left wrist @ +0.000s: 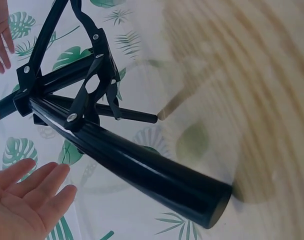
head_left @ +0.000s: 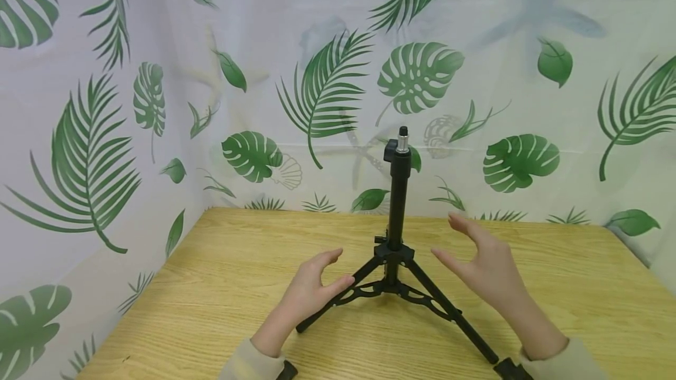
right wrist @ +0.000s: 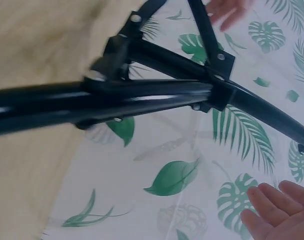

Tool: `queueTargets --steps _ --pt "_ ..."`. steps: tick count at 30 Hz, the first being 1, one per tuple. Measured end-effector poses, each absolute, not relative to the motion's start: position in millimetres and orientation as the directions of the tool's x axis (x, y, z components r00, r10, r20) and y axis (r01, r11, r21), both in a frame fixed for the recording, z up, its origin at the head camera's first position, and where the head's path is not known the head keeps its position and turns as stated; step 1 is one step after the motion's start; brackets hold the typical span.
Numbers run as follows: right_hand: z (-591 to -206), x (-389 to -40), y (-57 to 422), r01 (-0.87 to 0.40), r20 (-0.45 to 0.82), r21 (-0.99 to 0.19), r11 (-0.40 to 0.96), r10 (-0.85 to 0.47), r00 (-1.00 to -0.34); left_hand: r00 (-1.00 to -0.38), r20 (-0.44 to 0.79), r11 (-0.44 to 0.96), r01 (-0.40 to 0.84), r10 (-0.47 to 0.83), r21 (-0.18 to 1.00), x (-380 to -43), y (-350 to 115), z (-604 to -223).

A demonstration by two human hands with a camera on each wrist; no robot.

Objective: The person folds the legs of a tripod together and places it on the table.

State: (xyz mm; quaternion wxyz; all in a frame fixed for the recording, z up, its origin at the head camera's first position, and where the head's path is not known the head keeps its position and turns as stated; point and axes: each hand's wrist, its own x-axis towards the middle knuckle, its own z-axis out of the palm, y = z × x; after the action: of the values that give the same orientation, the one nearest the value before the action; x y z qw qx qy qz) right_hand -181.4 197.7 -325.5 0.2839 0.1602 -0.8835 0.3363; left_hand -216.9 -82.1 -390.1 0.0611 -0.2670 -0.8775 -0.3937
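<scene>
A black tripod stand (head_left: 398,204) stands upright on the table with its legs spread. Its column ends in a silver stud (head_left: 403,144) with a black tip, and a black knob (head_left: 390,150) juts out beside it. To the left, my left hand (head_left: 311,286) has fingers and thumb apart and overlaps one leg in the head view. My right hand (head_left: 488,263) is right of the column, thumb and fingers spread, holding nothing. The left wrist view shows a tripod leg (left wrist: 152,172) beyond my relaxed fingers. From the right wrist, the braces (right wrist: 119,57) and hub appear beside my fingers.
The stand is on a wood-grain table (head_left: 211,274). White cloth (head_left: 327,192) printed with green leaves hangs behind it and along the left side. Two legs reach toward the near edge, with a black foot (head_left: 512,369) by the right sleeve (head_left: 562,362).
</scene>
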Motion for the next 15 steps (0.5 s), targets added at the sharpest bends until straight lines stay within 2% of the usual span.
queueTargets --steps 6,15 --pt "-304.5 -183.6 193.9 -0.502 0.613 -0.526 0.687 -0.104 -0.783 -0.862 0.234 0.521 0.466 0.450 0.715 -218.1 -82.3 -394.4" --pt "-278.7 -192.4 189.6 -0.532 0.649 -0.522 0.667 -0.094 -0.755 -0.851 0.157 0.547 0.452 0.502 0.704 -220.4 -84.8 -398.5"
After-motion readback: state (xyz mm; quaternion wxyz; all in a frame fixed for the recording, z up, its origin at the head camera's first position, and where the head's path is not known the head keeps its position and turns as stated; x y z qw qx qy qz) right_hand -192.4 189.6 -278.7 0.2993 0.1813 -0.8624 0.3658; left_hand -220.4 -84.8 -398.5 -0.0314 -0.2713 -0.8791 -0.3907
